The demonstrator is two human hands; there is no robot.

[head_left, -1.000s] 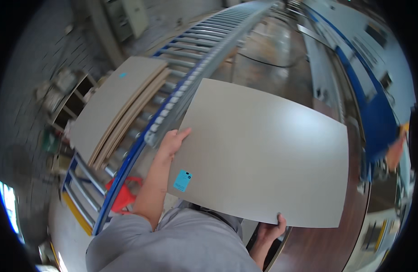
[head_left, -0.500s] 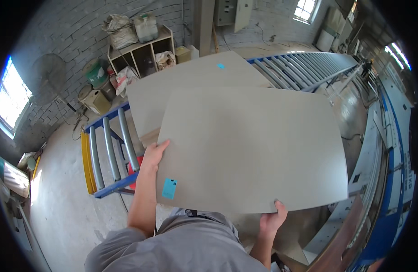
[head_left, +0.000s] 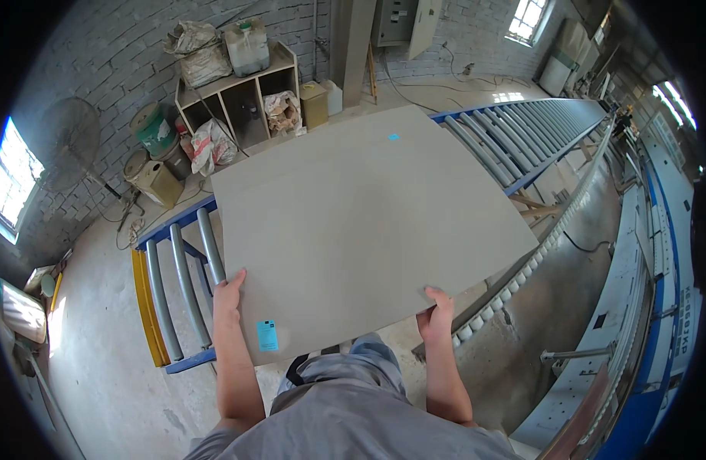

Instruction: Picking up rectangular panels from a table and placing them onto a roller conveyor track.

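Observation:
A large flat grey-beige board (head_left: 361,253) spans the space before me, with a blue label (head_left: 267,336) at its near left corner. My left hand (head_left: 229,295) is closed on its left edge, thumb on top and fingers mostly hidden underneath. At the near edge, toward the right, my right hand (head_left: 437,310) grips it the same way. Beyond, a similar board (head_left: 345,134) bearing a small blue label (head_left: 394,137) lies mostly covered by the held one. Whether the two boards touch, I cannot tell.
Blue-framed roller conveyors stand at left (head_left: 180,284) and far right (head_left: 514,134). A wooden shelf unit (head_left: 242,96) with sacks and a jug is by the brick wall. To its left are buckets (head_left: 154,126) and a fan (head_left: 71,142). Blue-and-white machinery (head_left: 660,291) runs along the right.
The held board has swung round and moved left and away from me, now covering most of the other board. Both hands have kept their hold, and my right hand has shifted left and away.

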